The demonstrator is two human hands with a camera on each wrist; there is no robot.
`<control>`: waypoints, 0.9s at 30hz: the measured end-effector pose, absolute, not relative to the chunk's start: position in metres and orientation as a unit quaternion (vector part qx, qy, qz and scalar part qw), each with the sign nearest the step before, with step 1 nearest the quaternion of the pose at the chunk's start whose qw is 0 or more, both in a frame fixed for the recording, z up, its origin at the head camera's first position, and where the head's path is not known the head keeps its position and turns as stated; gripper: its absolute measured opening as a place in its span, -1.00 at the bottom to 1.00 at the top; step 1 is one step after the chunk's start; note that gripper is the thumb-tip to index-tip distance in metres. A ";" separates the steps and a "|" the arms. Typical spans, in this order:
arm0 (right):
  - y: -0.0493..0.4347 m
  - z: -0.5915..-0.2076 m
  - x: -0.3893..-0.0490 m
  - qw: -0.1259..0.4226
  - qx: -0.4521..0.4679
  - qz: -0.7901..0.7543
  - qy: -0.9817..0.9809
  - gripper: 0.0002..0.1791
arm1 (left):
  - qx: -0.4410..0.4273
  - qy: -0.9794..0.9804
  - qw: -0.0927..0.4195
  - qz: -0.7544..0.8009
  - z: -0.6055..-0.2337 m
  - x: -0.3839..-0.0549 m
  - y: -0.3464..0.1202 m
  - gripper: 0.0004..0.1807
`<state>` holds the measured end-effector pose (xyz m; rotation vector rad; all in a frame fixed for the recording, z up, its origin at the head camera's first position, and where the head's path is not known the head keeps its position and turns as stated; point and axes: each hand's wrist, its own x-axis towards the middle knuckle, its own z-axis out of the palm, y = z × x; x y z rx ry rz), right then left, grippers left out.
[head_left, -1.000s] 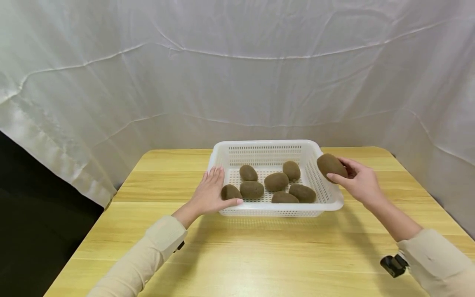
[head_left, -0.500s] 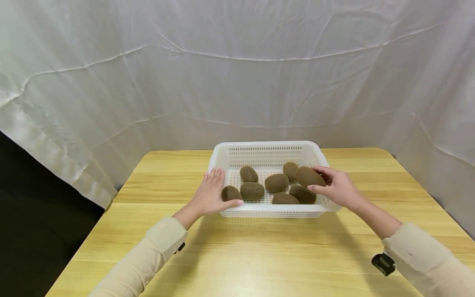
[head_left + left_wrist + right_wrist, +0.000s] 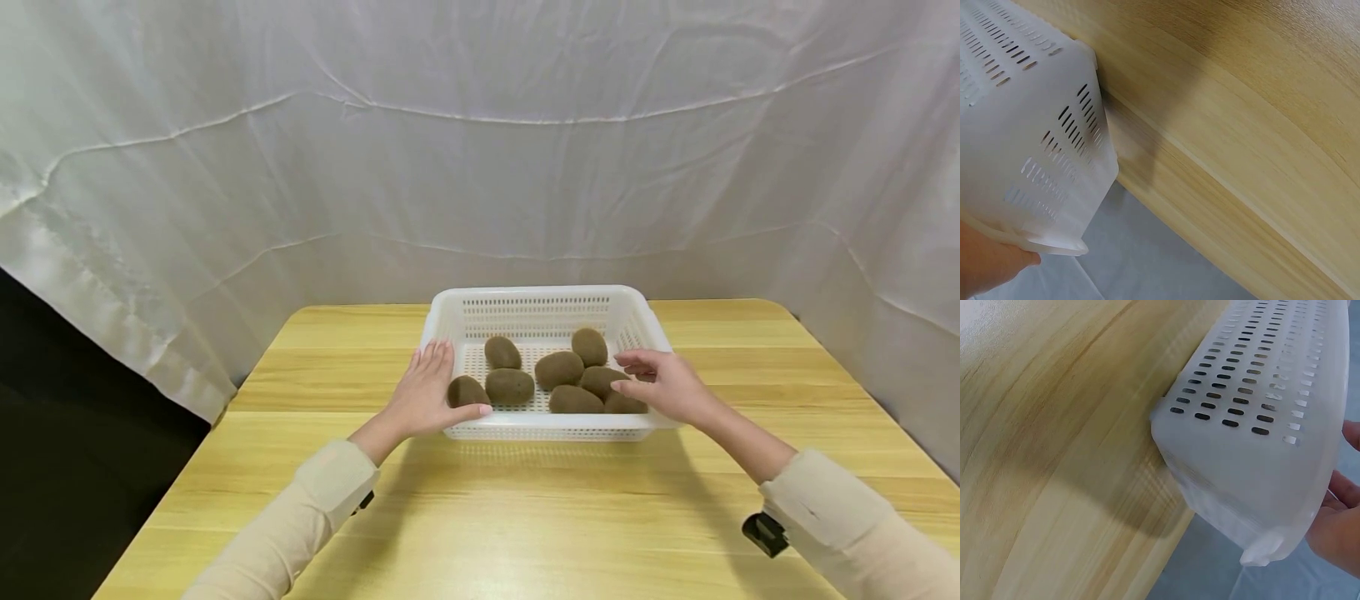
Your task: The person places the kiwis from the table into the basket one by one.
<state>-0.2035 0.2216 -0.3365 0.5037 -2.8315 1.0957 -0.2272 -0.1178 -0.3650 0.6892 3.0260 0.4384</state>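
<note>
A white perforated plastic basket [image 3: 536, 421] holds several brown, fuzzy kiwis, such as the kiwi [image 3: 558, 369] near its middle and the kiwi [image 3: 510, 387] to its left. My left hand [image 3: 427, 390] rests on the basket's left front corner, fingers straight over the side rim and thumb along the front one. Over the right end of the basket is my right hand [image 3: 663, 387], fingers apart with nothing held. Just left of its fingertips lies a kiwi [image 3: 602, 381], and another kiwi [image 3: 625, 404] sits beneath, partly hidden. In the right wrist view, the basket wall [image 3: 1235, 456] blocks most of the right hand [image 3: 1338, 528].
The basket stands on a light wooden table [image 3: 480, 508]. A pale curtain [image 3: 480, 192] hangs behind and around the table. Dark space [image 3: 75, 433] lies past the table's left edge. A small black device [image 3: 765, 533] is strapped at the right sleeve.
My right hand has moved left from outside the basket to over its right end and let go of a kiwi, which now lies among the others. The left hand has stayed put.
</note>
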 end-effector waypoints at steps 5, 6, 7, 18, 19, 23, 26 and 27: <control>0.223 -0.334 -0.200 0.045 0.162 0.366 -0.915 -0.55 | 0.219 0.965 0.002 0.144 -0.365 -0.227 -0.118 0.20; 0.223 -0.334 -0.200 0.048 0.162 0.369 -0.914 -0.56 | 0.220 0.965 0.001 0.145 -0.365 -0.227 -0.118 0.20; 0.224 -0.334 -0.199 0.050 0.161 0.373 -0.912 -0.56 | 0.220 0.965 0.000 0.146 -0.365 -0.227 -0.118 0.20; 0.227 -0.335 -0.192 0.124 0.156 0.370 -0.908 -0.61 | 0.228 0.960 -0.009 0.163 -0.366 -0.226 -0.121 0.14; 0.227 -0.336 -0.192 0.147 0.161 0.363 -0.906 -0.62 | 0.229 0.959 -0.010 0.165 -0.366 -0.226 -0.121 0.14; 0.228 -0.340 -0.189 0.244 0.185 0.320 -0.896 -0.62 | 0.241 0.959 -0.025 0.150 -0.366 -0.223 -0.122 0.13; 0.232 -0.341 -0.186 0.294 0.202 0.284 -0.890 -0.57 | 0.256 0.957 -0.049 0.130 -0.364 -0.222 -0.123 0.13; 0.234 -0.341 -0.186 0.305 0.210 0.271 -0.888 -0.54 | 0.260 0.956 -0.058 0.120 -0.363 -0.221 -0.122 0.14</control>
